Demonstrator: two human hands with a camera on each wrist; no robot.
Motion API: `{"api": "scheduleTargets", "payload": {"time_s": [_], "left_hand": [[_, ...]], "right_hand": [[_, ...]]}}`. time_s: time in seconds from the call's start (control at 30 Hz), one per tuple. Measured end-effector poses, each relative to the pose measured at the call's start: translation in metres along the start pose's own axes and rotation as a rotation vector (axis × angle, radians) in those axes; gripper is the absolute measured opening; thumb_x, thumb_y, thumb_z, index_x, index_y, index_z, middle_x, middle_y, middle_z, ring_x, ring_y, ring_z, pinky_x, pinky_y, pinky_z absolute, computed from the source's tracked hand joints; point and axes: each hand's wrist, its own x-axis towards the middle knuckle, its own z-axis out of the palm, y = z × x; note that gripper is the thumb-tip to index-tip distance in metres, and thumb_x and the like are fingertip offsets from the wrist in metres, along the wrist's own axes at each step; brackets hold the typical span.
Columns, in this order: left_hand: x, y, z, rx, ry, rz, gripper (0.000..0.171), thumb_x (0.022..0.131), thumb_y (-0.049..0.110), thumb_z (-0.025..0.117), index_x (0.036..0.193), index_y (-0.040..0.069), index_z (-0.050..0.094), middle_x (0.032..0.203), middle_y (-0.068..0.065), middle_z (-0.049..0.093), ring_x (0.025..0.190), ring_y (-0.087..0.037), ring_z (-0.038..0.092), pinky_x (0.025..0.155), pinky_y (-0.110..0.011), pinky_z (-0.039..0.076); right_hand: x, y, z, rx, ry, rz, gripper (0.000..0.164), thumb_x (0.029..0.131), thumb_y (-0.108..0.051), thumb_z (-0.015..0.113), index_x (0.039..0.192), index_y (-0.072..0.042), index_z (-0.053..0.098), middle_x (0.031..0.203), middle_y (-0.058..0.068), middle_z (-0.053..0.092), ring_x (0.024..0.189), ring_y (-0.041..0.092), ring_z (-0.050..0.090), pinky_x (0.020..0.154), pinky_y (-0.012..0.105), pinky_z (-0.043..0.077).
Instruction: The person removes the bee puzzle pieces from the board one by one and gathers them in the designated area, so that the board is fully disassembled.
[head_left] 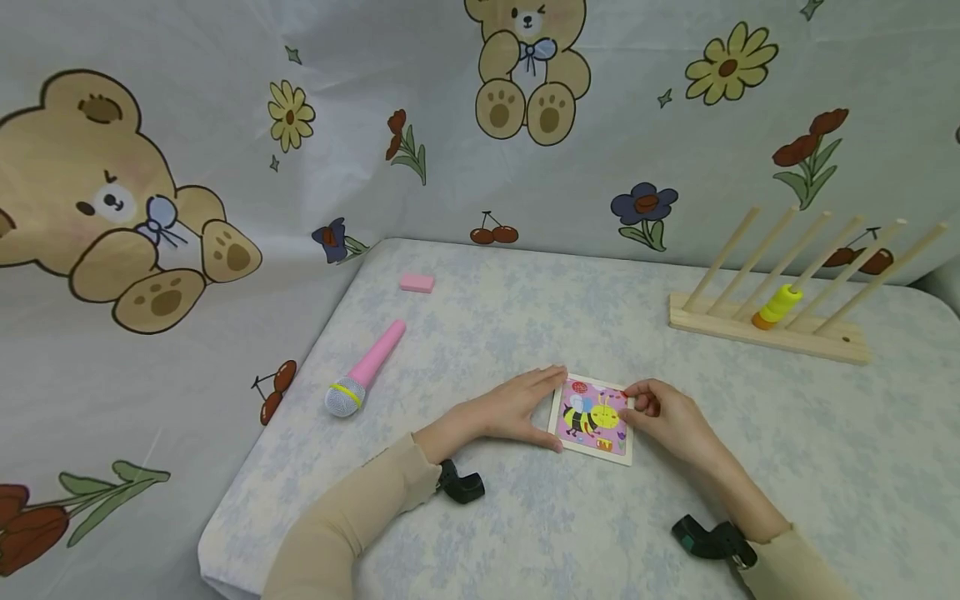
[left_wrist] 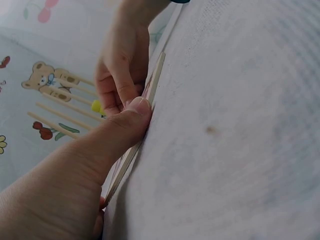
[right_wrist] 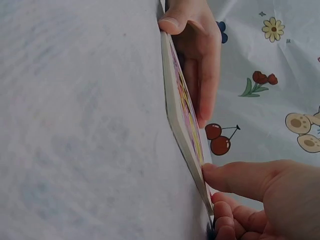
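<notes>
A square bee puzzle (head_left: 592, 418) with a white frame and a pink picture lies on the table in front of me. My left hand (head_left: 517, 410) spans its left side, fingertips at the upper left corner and thumb at the lower left one. In the left wrist view that thumb (left_wrist: 132, 117) touches the frame's edge. My right hand (head_left: 667, 417) pinches the right side, index finger near the upper right corner and thumb lower down. Its other fingers (right_wrist: 235, 217) are curled, partly hidden behind the thumb in the right wrist view.
A pink toy microphone (head_left: 367, 367) and a pink block (head_left: 417, 283) lie to the left. At the back right stands a wooden peg rack (head_left: 765, 332) with upright rods and several yellow and orange beads (head_left: 777, 306) on one rod. A printed cloth (head_left: 450, 183) hangs behind the table.
</notes>
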Motion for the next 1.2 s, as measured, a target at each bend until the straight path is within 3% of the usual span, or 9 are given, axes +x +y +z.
{"api": "scheduleTargets", "payload": {"time_s": [0.27,0.63,0.87,1.2], "left_hand": [[-0.001,0.0,0.001,0.007,0.003,0.007,0.106,0.079,0.066,0.061,0.152,0.007,0.011,0.157,-0.005,0.009,0.142,-0.013,0.006,0.112,-0.027,0.009],[0.0,-0.003,0.003,0.018,0.02,0.031,0.106,0.08,0.066,0.06,0.152,0.007,0.01,0.157,-0.005,0.009,0.142,-0.012,0.004,0.113,-0.027,0.008],[0.0,-0.003,0.001,0.016,0.013,0.033,0.106,0.08,0.066,0.06,0.152,0.007,0.01,0.157,-0.005,0.009,0.142,-0.013,0.005,0.113,-0.028,0.008],[0.0,-0.002,0.001,0.027,0.005,0.025,0.106,0.079,0.067,0.059,0.152,0.008,0.01,0.157,-0.006,0.009,0.142,-0.014,0.007,0.113,-0.031,0.012]], "right_hand": [[-0.001,-0.004,0.003,-0.003,-0.01,0.003,0.027,0.086,-0.017,0.071,0.103,0.001,0.06,0.081,0.004,0.05,0.071,0.017,0.043,0.055,0.024,0.035],[-0.007,-0.018,0.007,-0.252,0.087,-0.098,0.028,0.081,-0.012,0.074,0.101,0.006,0.066,0.086,0.007,0.052,0.072,0.02,0.045,0.06,0.032,0.04],[-0.006,-0.015,0.007,-0.24,0.074,-0.069,0.032,0.081,-0.014,0.075,0.105,0.006,0.064,0.087,0.008,0.051,0.074,0.02,0.045,0.059,0.031,0.039],[-0.006,-0.012,0.008,-0.261,0.097,-0.104,0.035,0.079,-0.018,0.078,0.102,0.006,0.066,0.089,0.009,0.052,0.073,0.02,0.044,0.058,0.03,0.038]]}}
